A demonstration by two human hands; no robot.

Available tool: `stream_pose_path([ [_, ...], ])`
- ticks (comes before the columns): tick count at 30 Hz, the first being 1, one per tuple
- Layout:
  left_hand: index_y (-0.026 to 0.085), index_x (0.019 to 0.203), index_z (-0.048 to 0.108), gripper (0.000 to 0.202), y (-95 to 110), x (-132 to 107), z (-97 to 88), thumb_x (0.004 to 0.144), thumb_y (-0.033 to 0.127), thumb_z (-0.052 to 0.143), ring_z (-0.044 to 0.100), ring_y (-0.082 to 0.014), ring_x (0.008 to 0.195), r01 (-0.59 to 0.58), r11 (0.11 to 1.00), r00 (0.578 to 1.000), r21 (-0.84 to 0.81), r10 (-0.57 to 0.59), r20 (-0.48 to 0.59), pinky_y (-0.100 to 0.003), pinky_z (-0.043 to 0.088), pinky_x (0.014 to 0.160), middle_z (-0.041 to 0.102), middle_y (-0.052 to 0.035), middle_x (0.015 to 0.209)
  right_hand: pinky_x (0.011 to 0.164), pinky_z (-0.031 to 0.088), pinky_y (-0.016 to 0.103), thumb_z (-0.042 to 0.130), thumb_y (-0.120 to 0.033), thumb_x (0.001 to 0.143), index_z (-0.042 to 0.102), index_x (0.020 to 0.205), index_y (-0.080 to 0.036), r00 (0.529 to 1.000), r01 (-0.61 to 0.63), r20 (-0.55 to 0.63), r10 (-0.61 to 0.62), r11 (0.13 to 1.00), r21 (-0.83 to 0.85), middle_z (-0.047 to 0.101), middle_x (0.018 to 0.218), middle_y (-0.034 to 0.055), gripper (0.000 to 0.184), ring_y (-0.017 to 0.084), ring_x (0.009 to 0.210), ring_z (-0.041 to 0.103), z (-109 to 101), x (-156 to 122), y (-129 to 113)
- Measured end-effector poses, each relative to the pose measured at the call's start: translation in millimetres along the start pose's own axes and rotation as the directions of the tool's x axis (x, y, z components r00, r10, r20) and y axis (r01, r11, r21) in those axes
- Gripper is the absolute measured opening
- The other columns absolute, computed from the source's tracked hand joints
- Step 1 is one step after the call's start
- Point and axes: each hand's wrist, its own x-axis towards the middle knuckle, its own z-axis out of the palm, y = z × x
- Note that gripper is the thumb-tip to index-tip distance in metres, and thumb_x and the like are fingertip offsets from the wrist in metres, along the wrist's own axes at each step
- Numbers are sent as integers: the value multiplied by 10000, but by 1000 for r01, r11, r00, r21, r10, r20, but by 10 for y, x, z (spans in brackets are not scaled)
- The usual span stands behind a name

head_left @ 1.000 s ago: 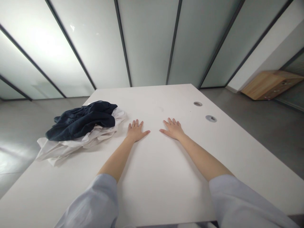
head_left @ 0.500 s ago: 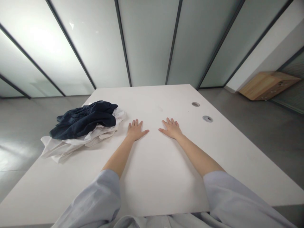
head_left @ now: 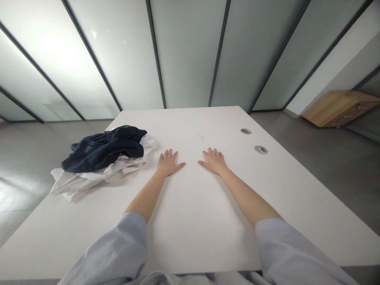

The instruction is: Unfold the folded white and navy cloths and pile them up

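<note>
On my feed from the head camera, I have both bare hands lying palm down on the white tabletop point(head_left: 202, 221), side by side with a gap between them. The left hand point(head_left: 169, 163) and the right hand point(head_left: 214, 161) hold nothing. Their fingers point(head_left: 168, 155) are spread and flat, fully released, and the thumbs point in toward each other.

The nearest things sit to the left of the left hand, just beside it: a crumpled dark navy garment point(head_left: 103, 150) lying on top of a crumpled white garment point(head_left: 86, 179). I can't make out exactly what kind of clothing either one is. The white one spreads out from under the navy one, and its far-left folds reach the edge of the tabletop. Neither hand touches them.

Pale blue sleeves point(head_left: 113, 253) cover both forearms up to partway along the arm. Farther up the tabletop, to the right, I see two round grey cable grommets point(head_left: 261, 149). Beyond the tabletop are a grey floor point(head_left: 314, 146), frosted glass partitions point(head_left: 187, 51) and, at the far right, a low wooden cabinet point(head_left: 340, 109).
</note>
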Motion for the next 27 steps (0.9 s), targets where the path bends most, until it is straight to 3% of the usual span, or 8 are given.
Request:
stream_pose_path([
  [6,179,1460,401,758,4,-26,34,903,683,300,266,-306,1445,1,1000,996,25,2,-85,-447,231,1152,317,-149,1564,1108,227,539,450,-572,916,517,1378,-214,996,4,-88,0,999,40,366,1534,135,588,367,1406,286,23,12,21],
  [10,167,1380,487,647,21,-48,11,921,602,351,374,-288,1383,-13,999,990,33,17,-140,-413,309,1105,424,-143,1501,1064,327,404,466,-370,926,632,1223,-170,983,30,-185,-12,995,98,546,1380,124,395,276,1283,459,27,22,52],
  [13,178,1278,566,535,27,-75,-100,917,535,400,505,-276,1255,-24,999,990,35,28,-142,-397,389,1027,552,-126,1381,1009,371,347,449,-300,921,667,1149,-160,974,52,-224,-18,988,146,634,1251,108,346,243,1174,537,17,25,67],
  [15,186,1235,594,472,5,-104,-229,916,483,413,568,-267,1160,-12,1000,989,28,16,-147,-385,425,974,616,-112,1286,993,380,337,449,-293,917,680,1119,-157,971,57,-240,-17,985,163,652,1219,105,335,238,1143,551,20,27,72],
  [18,194,1244,591,448,-97,-179,-503,914,445,419,602,-259,1089,-12,1000,972,6,13,-236,-368,448,924,645,-99,1223,978,388,327,448,-286,913,688,1092,-148,968,64,-251,-19,983,172,662,1200,104,329,234,1109,566,41,38,82],
  [23,190,1220,610,439,-437,-388,-1066,902,440,440,574,-280,1107,-173,984,890,54,179,-420,-411,398,987,645,-109,1187,977,389,326,449,-288,904,691,1085,-155,970,80,-239,-35,980,183,665,1195,103,330,232,1105,569,60,50,98],
  [25,199,1225,606,442,-612,-468,-1263,895,449,451,536,-308,1150,-107,992,862,74,129,-491,-447,367,1006,622,-116,1221,981,388,330,443,-288,901,691,1090,-162,973,77,-231,-31,978,192,662,1205,103,337,232,1115,566,52,45,97],
  [27,210,1269,572,481,-805,-526,-1415,879,475,473,483,-338,1209,35,997,842,75,11,-540,-473,339,1021,578,-126,1291,981,390,333,438,-288,898,694,1086,-164,973,74,-231,-28,978,195,664,1203,103,341,235,1114,568,42,37,90],
])
